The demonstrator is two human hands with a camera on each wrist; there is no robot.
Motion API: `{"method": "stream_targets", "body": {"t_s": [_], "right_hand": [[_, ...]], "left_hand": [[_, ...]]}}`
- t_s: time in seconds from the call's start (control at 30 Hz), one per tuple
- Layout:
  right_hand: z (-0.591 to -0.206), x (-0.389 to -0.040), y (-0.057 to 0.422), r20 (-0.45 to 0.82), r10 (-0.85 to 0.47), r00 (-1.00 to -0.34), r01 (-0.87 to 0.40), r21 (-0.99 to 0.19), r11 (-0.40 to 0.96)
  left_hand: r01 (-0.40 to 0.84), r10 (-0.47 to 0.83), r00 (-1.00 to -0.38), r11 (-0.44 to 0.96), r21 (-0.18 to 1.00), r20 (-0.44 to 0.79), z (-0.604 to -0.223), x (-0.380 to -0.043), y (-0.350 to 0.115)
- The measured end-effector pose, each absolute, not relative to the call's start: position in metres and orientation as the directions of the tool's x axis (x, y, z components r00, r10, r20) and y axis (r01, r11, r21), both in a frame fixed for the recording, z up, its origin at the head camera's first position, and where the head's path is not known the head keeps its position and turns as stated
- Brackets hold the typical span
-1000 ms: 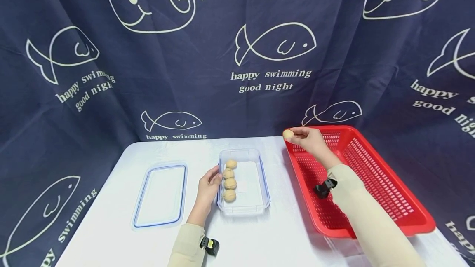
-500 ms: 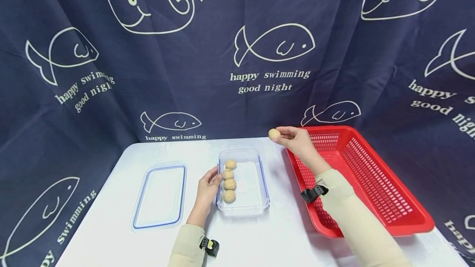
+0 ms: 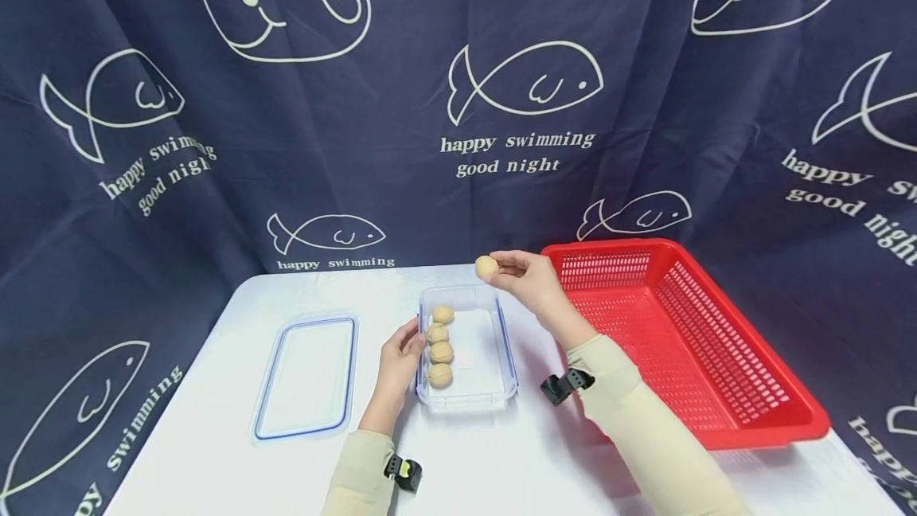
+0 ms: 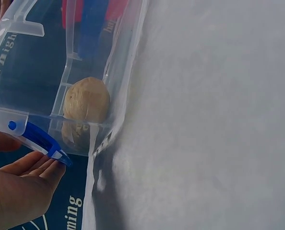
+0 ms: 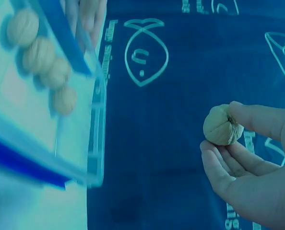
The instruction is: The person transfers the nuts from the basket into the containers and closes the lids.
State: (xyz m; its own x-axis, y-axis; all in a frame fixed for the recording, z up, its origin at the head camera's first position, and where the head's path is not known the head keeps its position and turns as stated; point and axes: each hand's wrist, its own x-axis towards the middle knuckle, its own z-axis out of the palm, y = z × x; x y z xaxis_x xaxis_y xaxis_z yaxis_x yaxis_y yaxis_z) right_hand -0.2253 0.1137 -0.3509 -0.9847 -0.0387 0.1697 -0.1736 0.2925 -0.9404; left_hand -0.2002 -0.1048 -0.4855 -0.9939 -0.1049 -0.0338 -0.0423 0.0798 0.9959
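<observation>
My right hand (image 3: 530, 283) pinches a walnut (image 3: 485, 267) between thumb and fingertips, in the air behind the far right corner of a clear plastic food container (image 3: 501, 400). The right wrist view shows this walnut (image 5: 222, 125) closely, with its seam turned to the fingers. Inside the container, several walnuts (image 3: 441, 353) lie in a row along the left wall. My left hand (image 3: 398, 357) holds that wall from outside; in the left wrist view its fingers (image 4: 41, 167) touch the blue latch (image 4: 39, 141).
A red plastic basket (image 3: 723, 325) with slotted sides stands on the right of the white table (image 3: 487, 460). The blue-rimmed container lid (image 3: 304, 377) lies flat at the left. A dark blue cloth (image 3: 415, 181) with fish drawings hangs behind the table's back edge.
My right hand has carried the walnut leftward from above the red basket's far left corner toward the container. The left hand has stayed at the container's side.
</observation>
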Motion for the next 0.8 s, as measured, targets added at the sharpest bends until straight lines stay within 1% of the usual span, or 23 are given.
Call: {"method": "stream_targets", "body": {"t_s": [0.23,0.4,0.53,0.8], "right_hand": [[-0.360,-0.215,0.088,0.117,-0.045,-0.992,-0.124,-0.956,0.266],[-0.375,-0.210,0.075,0.120,-0.020,-0.993,-0.121,-0.957,0.264],[-0.386,-0.205,0.066,0.121,-0.008,-0.993,-0.119,-0.957,0.266],[-0.411,-0.200,0.056,0.035,0.033,-0.999,-0.025,-0.968,0.248]], "left_hand": [[-0.041,-0.105,-0.994,0.076,0.996,-0.032,-0.485,-0.200,-0.105],[-0.041,-0.106,-0.994,0.084,0.996,-0.032,-0.485,-0.200,-0.106],[-0.029,-0.088,-0.996,0.060,0.998,-0.024,-0.486,-0.200,-0.106],[-0.031,-0.092,-0.995,0.048,0.998,-0.027,-0.485,-0.201,-0.106]]}}
